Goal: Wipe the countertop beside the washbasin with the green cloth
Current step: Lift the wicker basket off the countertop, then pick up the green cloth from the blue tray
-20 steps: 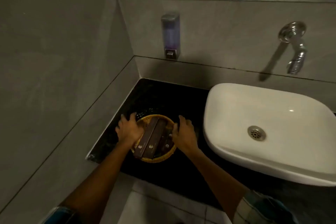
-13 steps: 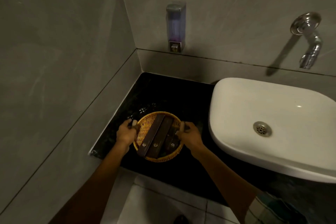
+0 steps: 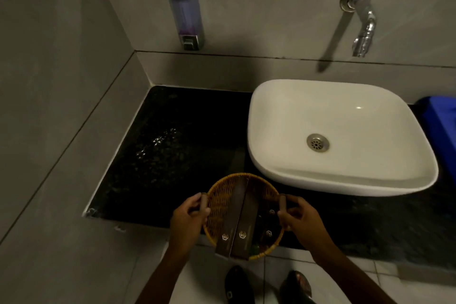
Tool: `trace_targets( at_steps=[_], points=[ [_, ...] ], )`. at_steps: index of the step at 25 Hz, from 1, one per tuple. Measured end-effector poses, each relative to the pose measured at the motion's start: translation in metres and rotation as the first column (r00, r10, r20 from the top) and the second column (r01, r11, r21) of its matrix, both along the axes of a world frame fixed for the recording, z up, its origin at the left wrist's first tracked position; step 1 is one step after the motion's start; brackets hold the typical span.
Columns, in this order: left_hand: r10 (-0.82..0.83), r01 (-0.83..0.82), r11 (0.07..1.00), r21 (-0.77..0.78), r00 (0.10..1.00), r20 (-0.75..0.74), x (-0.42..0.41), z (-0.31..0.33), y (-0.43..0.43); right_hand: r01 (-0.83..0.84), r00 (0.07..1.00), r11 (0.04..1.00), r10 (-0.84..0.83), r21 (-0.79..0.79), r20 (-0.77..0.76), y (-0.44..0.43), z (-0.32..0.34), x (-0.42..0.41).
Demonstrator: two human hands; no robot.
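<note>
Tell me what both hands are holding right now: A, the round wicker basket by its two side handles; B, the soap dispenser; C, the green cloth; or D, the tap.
A: the left hand and right hand each grip a side handle of the wicker basket, which holds brown boxes.

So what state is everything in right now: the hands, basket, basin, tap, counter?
Left hand: gripping the basket's left handle.
Right hand: gripping its right handle.
Wicker basket: held over the counter's front edge, holding long brown boxes.
Washbasin: empty.
Tap: not running.
Countertop: bare, glistening patch.
</note>
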State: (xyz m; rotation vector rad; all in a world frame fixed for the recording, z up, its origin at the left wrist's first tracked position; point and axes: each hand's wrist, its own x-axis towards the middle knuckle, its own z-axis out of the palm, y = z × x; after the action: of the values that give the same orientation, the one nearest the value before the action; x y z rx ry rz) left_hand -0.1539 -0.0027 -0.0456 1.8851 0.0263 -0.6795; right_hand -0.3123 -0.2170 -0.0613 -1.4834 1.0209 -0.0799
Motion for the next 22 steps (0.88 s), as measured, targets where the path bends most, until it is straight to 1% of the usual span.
trace_targets(
  at_steps=[2, 3, 4, 5, 6, 8, 10, 11, 12, 13, 14, 15, 16, 17, 19, 20, 21, 22],
  points=[
    [-0.003, 0.002, 1.0, 0.022, 1.0, 0.017, -0.011, 0.0, -0.013, 0.015, 1.0, 1.0, -0.015, 0.013, -0.01, -0.008, 0.0, -0.008],
    [-0.002, -0.005, 0.997, 0.081, 0.997, 0.082, -0.014, 0.0, -0.019, 0.003, 1.0, 1.0, -0.003, 0.002, -0.014, -0.011, 0.001, -0.013],
    [-0.014, -0.02, 0.985, 0.171, 0.981, 0.193, -0.018, 0.003, -0.024, -0.013, 1.0, 0.999, 0.012, -0.034, -0.02, -0.016, 0.003, -0.02],
    [-0.034, -0.047, 0.97, 0.24, 0.945, 0.326, -0.022, 0.008, -0.03, -0.025, 0.999, 0.995, 0.022, -0.093, -0.027, -0.022, 0.007, -0.027],
    [-0.046, -0.078, 0.963, 0.26, 0.897, 0.441, -0.027, 0.018, -0.039, -0.02, 0.999, 0.988, 0.016, -0.156, -0.027, -0.031, 0.012, -0.037],
    [-0.061, -0.075, 0.974, 0.212, 0.819, 0.57, -0.041, 0.038, -0.075, 0.025, 1.0, 0.965, -0.024, -0.26, 0.005, -0.06, 0.026, -0.062],
    [-0.138, 0.009, 0.981, 0.193, 0.733, 0.667, -0.07, 0.061, -0.133, 0.099, 0.993, 0.929, -0.071, -0.357, 0.092, -0.106, 0.046, -0.096],
    [-0.178, 0.086, 0.983, 0.163, 0.679, 0.713, -0.089, 0.071, -0.166, 0.153, 0.985, 0.898, -0.105, -0.413, 0.136, -0.133, 0.057, -0.114],
    [-0.199, 0.188, 0.977, 0.102, 0.628, 0.753, -0.108, 0.079, -0.202, 0.208, 0.976, 0.859, -0.147, -0.468, 0.163, -0.164, 0.067, -0.134],
    [-0.217, 0.303, 0.952, 0.04, 0.58, 0.785, -0.129, 0.084, -0.239, 0.249, 0.968, 0.816, -0.196, -0.522, 0.156, -0.197, 0.073, -0.156],
    [-0.252, 0.422, 0.907, 0.005, 0.532, 0.808, -0.154, 0.088, -0.28, 0.273, 0.96, 0.77, -0.257, -0.577, 0.11, -0.234, 0.075, -0.182],
    [-0.312, 0.533, 0.846, 0.012, 0.478, 0.821, -0.179, 0.09, -0.316, 0.264, 0.947, 0.729, -0.319, -0.631, 0.029, -0.271, 0.073, -0.206],
    [-0.386, 0.632, 0.773, 0.046, 0.412, 0.825, -0.204, 0.091, -0.35, 0.228, 0.925, 0.7, -0.372, -0.677, -0.072, -0.308, 0.069, -0.229],
    [-0.451, 0.716, 0.691, 0.094, 0.327, 0.83, -0.229, 0.089, -0.383, 0.173, 0.895, 0.687, -0.409, -0.706, -0.179, -0.342, 0.064, -0.252],
    [-0.558, 0.818, 0.525, 0.234, 0.123, 0.821, -0.275, 0.076, -0.439, 0.026, 0.833, 0.727, -0.396, -0.687, -0.388, -0.396, 0.051, -0.289],
    [-0.625, 0.833, 0.443, 0.332, 0.021, 0.781, -0.294, 0.065, -0.464, -0.057, 0.796, 0.761, -0.355, -0.646, -0.489, -0.415, 0.044, -0.3],
    [-0.71, 0.823, 0.346, 0.45, -0.084, 0.699, -0.308, 0.055, -0.486, -0.123, 0.757, 0.801, -0.306, -0.586, -0.577, -0.429, 0.036, -0.307],
    [-0.795, 0.792, 0.226, 0.567, -0.186, 0.577, -0.319, 0.045, -0.506, -0.142, 0.73, 0.847, -0.26, -0.512, -0.632, -0.439, 0.029, -0.313]
  ],
)
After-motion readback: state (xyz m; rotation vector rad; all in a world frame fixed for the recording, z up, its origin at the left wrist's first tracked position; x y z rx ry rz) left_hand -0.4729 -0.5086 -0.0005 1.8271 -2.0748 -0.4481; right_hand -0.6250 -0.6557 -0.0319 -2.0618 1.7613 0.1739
